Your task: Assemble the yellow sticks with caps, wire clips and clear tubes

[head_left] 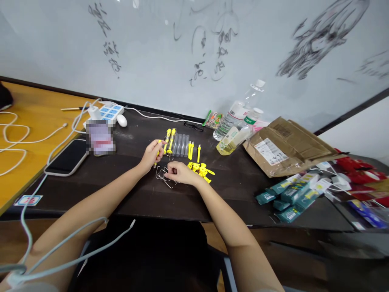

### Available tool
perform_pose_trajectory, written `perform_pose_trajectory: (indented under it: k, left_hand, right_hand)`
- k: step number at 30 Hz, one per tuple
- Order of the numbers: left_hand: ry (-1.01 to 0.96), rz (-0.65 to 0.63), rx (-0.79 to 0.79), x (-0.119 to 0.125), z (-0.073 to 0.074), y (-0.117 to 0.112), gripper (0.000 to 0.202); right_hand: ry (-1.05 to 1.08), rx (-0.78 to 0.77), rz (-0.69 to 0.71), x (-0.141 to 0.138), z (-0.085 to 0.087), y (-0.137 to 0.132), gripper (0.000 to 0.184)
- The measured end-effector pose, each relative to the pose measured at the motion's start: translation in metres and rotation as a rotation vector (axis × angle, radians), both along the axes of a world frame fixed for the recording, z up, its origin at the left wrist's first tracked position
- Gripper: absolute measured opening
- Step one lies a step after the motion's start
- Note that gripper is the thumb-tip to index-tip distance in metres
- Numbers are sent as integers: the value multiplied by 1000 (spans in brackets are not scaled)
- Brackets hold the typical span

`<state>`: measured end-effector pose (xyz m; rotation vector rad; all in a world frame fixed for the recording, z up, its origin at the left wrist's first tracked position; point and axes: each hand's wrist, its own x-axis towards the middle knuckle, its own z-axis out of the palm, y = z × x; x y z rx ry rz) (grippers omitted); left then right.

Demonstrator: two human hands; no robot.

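My left hand [151,156] is closed around a narrow yellow plastic part [158,153], mostly covered by the fingers. Just right of it, my right hand [181,173] has its fingers curled down at several bent metal wires [164,177] on the dark table. Whatever is between those fingertips is hidden. Beyond the hands lie two filled yellow assemblies [171,141], side by side with a row of clear tubes [181,145]. Several slim yellow rods [191,150] lie right of the tubes. Nearer my right wrist is a heap of small yellow plastic pieces [201,169].
At left are a black-screened phone [67,157], a second, blurred-out device [101,138], a power strip [110,111], a white mouse [122,120] and cables. Bottles [232,140], a cardboard parcel [287,144] and green boxes [296,195] crowd the right. A whiteboard [158,61] stands behind.
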<state>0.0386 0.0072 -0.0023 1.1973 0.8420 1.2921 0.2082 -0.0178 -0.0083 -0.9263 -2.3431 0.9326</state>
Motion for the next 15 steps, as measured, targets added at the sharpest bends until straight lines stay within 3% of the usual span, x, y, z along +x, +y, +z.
perform_pose_trajectory:
  k: [5, 9, 15]
  left_hand:
    - [0, -6, -11, 1, 2, -2, 25]
    - [33, -50, 15, 3, 1, -4, 30]
    - [121, -103, 209, 6, -10, -7, 43]
  right_hand:
    - [-21, 130, -53, 4, -1, 3, 25]
    - [85, 63, -135, 1, -3, 1, 12]
    - [373, -49, -235, -6, -7, 3, 30]
